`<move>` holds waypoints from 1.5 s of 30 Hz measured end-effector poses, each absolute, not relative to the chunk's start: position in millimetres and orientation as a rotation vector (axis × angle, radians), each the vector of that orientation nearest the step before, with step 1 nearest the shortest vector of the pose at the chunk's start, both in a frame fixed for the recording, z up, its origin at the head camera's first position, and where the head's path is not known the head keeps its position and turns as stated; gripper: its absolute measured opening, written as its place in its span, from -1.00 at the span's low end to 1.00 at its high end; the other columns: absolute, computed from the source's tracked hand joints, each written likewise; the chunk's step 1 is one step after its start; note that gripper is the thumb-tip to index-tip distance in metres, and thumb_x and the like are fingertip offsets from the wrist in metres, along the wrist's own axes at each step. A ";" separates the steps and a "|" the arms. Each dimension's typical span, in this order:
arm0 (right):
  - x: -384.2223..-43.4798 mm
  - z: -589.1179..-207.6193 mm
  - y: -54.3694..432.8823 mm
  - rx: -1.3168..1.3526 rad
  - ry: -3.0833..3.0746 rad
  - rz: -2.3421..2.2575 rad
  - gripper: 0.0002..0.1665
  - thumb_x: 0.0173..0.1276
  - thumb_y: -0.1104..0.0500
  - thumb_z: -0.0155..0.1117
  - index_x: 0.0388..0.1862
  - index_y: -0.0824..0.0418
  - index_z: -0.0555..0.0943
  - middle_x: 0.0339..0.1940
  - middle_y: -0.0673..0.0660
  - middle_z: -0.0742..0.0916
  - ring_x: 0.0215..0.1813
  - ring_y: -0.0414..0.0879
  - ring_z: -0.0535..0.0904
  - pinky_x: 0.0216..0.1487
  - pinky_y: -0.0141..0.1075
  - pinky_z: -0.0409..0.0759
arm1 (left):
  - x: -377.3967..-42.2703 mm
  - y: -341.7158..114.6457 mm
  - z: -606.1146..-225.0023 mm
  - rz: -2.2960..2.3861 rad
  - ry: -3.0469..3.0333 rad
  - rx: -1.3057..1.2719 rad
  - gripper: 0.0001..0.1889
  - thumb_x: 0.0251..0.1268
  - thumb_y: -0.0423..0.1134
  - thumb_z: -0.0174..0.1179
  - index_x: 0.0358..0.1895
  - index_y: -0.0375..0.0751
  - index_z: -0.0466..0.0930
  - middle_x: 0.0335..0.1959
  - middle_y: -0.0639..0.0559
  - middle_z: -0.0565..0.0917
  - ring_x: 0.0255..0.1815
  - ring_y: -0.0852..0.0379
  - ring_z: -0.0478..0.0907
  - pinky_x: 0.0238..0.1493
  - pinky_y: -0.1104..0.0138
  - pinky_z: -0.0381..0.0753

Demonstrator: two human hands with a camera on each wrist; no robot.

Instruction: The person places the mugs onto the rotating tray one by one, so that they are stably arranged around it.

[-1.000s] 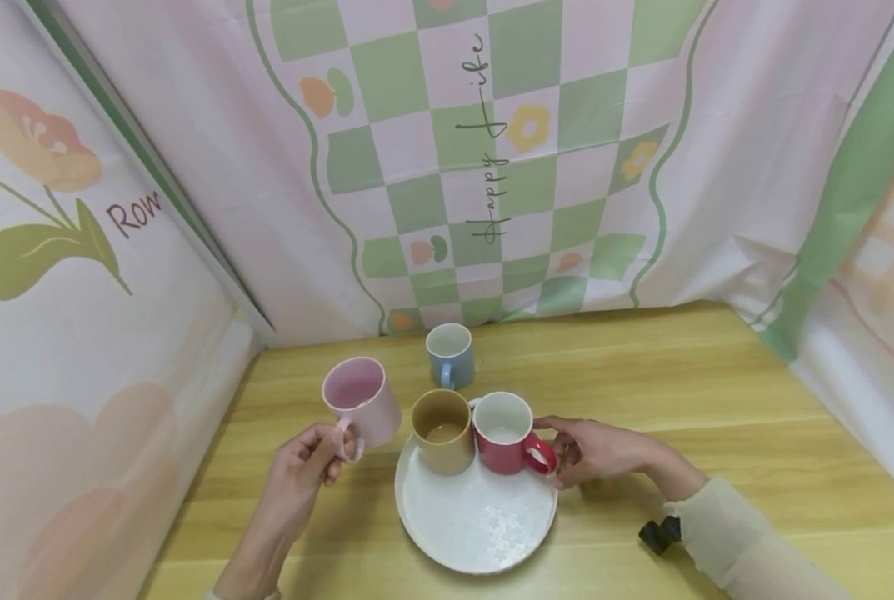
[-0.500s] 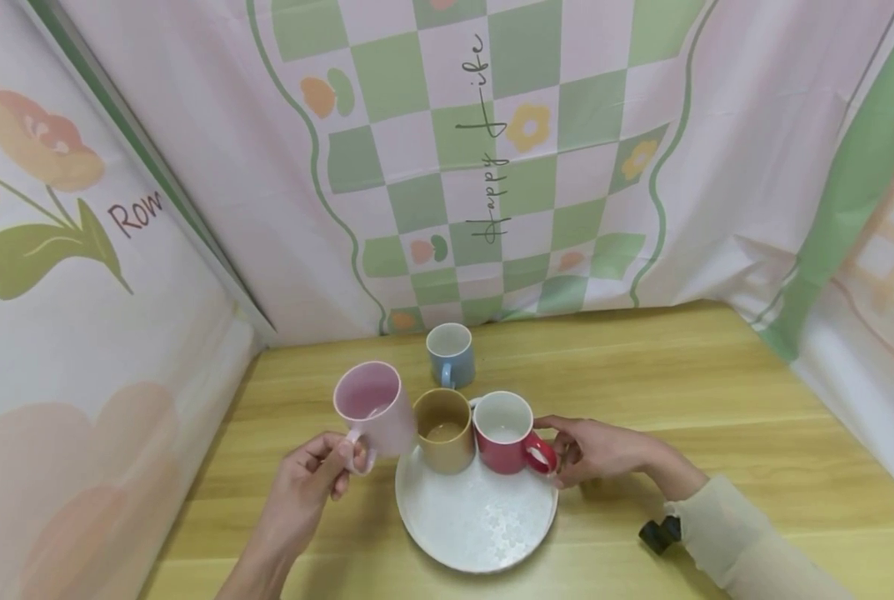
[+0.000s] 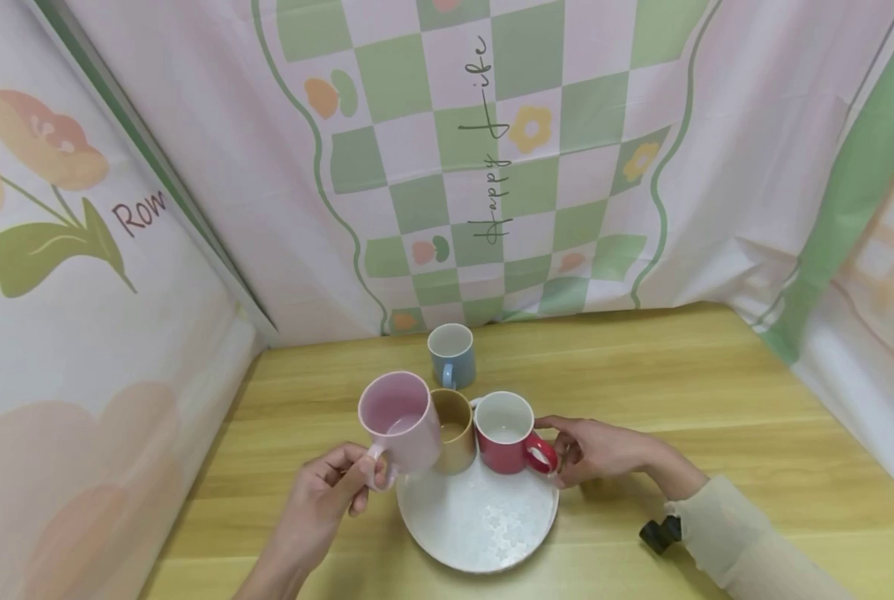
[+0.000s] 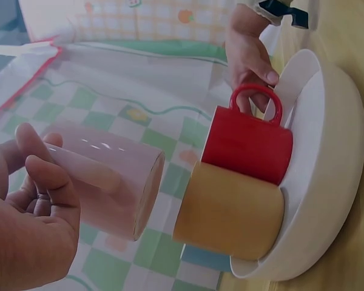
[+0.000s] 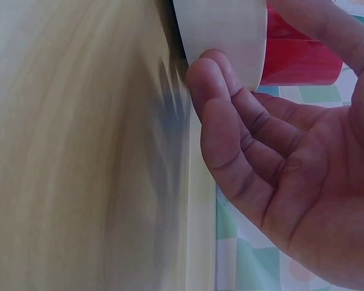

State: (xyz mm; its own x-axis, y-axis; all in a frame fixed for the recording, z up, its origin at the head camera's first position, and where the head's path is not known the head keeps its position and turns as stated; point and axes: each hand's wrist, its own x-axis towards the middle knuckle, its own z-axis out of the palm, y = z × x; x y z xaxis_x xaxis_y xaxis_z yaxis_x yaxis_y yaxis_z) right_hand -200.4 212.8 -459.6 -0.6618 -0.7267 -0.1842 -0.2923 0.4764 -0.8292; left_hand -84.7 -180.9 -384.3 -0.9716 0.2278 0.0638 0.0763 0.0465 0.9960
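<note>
My left hand (image 3: 319, 504) pinches a pink mug (image 3: 405, 433) by its handle, holding it up over the left edge of a round white dish (image 3: 476, 525). In the head view the pink mug hides part of a tan mug (image 4: 230, 209), which stands in the dish against a red mug (image 3: 502, 437). The red mug has a white inside, and its handle points right. My right hand (image 3: 596, 450) stays at the dish's right side by that handle. In the right wrist view its loosely bent fingertips (image 5: 209, 79) touch the dish's outer wall.
A small blue mug (image 3: 452, 358) stands on the wooden table (image 3: 641, 367) behind the dish. Printed cloth (image 3: 521, 167) hangs along the back and both sides. A black object (image 3: 660, 533) sits by the right sleeve (image 3: 739, 533).
My left hand has carried the pink mug rightward and slightly nearer, so it now covers part of the tan mug. My right hand and the dish have kept their places.
</note>
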 end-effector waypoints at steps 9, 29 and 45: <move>-200.2 -459.0 212.9 -0.849 2.201 -1.098 0.01 0.19 0.13 0.50 0.53 0.30 0.18 -0.22 0.13 0.69 -0.23 -0.11 0.66 -0.26 -0.35 0.67 | -77.6 -170.5 -384.0 2.030 2.171 0.359 -0.69 0.50 -0.22 0.10 -0.13 -0.52 0.54 -0.33 0.15 0.67 -0.48 0.35 0.43 -0.42 0.53 0.48; -201.1 -461.3 214.2 -0.868 2.181 -1.111 0.02 0.21 0.13 0.49 0.53 0.31 0.16 -0.24 0.10 0.71 -0.22 -0.13 0.68 -0.23 -0.36 0.68 | -79.2 -143.1 -406.5 1.955 2.013 0.516 -0.75 0.49 -0.27 0.10 -0.16 -0.49 0.54 -0.33 0.17 0.67 -0.50 0.36 0.46 -0.39 0.54 0.53; -201.4 -461.6 212.6 -0.894 2.180 -1.113 0.01 0.20 0.16 0.48 0.52 0.34 0.17 -0.27 0.06 0.73 -0.25 -0.16 0.68 -0.23 -0.36 0.69 | -84.5 -133.8 -430.3 1.871 1.949 0.565 -0.75 0.48 -0.22 0.13 -0.13 -0.41 0.59 -0.30 0.07 0.67 -0.47 0.36 0.52 -0.36 0.49 0.62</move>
State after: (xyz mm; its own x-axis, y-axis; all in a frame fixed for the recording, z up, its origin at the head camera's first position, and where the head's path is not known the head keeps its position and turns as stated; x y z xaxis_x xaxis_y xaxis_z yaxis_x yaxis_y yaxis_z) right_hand -201.4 212.6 -461.6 -0.6413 -0.7516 -0.1545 -0.3156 0.4419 -0.8397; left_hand -84.5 -133.8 -430.3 -0.8475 0.5309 0.0044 0.0261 0.0334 0.9991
